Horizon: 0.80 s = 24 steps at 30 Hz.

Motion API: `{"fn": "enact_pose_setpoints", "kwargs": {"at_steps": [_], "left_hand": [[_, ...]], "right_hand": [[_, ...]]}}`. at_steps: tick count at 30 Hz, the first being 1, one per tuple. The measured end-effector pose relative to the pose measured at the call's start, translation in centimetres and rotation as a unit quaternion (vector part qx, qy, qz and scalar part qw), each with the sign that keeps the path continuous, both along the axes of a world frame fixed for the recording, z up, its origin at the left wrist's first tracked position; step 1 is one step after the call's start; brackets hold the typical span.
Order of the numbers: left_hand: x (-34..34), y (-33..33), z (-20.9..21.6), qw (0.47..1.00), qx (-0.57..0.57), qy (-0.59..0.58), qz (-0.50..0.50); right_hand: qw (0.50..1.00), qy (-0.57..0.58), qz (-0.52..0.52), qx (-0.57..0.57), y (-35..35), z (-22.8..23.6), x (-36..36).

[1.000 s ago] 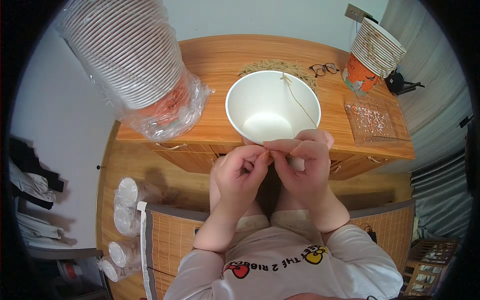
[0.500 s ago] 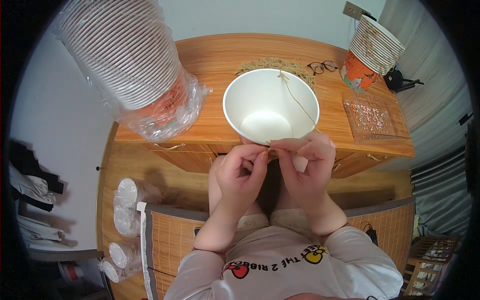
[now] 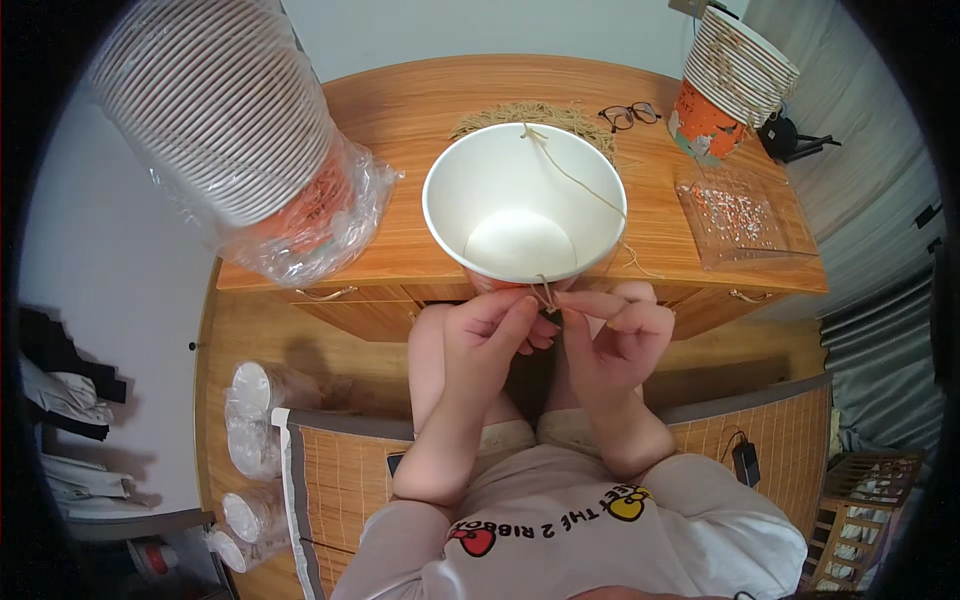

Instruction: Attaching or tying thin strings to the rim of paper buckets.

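The wooden surface [image 3: 385,110] stands before a pale wall [image 3: 500,30], with tub stacks left [image 3: 220,110] and right [image 3: 740,80]. The white tub [image 3: 480,180] stands at its front edge, mouth up, axis roughly upright. The left hand [image 3: 490,330] and right hand [image 3: 620,345] pinch cord [image 3: 548,287] at the near rim. Compared with half a second ago, the cord between the fingertips shows more plainly.

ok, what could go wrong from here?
1. The front string is thin and held at the fingertips of the left hand and right hand; it could slip.
2. The bucket is at the front edge of the desk; a hard tug might tip it.
3. The long string hangs over the right rim; it might snag.
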State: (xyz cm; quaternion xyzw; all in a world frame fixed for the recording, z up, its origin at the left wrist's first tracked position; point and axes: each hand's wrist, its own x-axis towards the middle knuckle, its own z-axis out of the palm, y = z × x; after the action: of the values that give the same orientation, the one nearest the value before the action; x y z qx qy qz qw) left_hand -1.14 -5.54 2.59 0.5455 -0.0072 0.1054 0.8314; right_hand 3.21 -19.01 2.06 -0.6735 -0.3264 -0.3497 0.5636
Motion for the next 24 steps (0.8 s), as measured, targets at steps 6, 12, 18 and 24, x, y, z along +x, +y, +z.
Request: {"fn": "enact_pose_setpoints", "kwargs": {"at_steps": [6, 12, 18, 24], "left_hand": [[0.6, 0.2, 0.5, 0.999, -0.029, -0.001, 0.016], [1.2, 0.1, 0.9, 0.999, -0.003, -0.003, 0.045], [1.4, 0.0, 1.1, 0.997, -0.005, 0.016, 0.07], [1.1, 0.6, 1.3, 0.998, -0.002, 0.038, 0.051]], "right_hand": [[0.995, 0.041, 0.045, 0.077, 0.8, -0.8, 0.2], [0.978, 0.131, 0.126, 0.102, 1.2, -0.8, 0.2], [0.991, 0.092, 0.079, -0.059, -0.3, -0.2, 0.4], [0.99, 0.11, 0.08, -0.043, -0.4, -0.4, 0.4]]}}
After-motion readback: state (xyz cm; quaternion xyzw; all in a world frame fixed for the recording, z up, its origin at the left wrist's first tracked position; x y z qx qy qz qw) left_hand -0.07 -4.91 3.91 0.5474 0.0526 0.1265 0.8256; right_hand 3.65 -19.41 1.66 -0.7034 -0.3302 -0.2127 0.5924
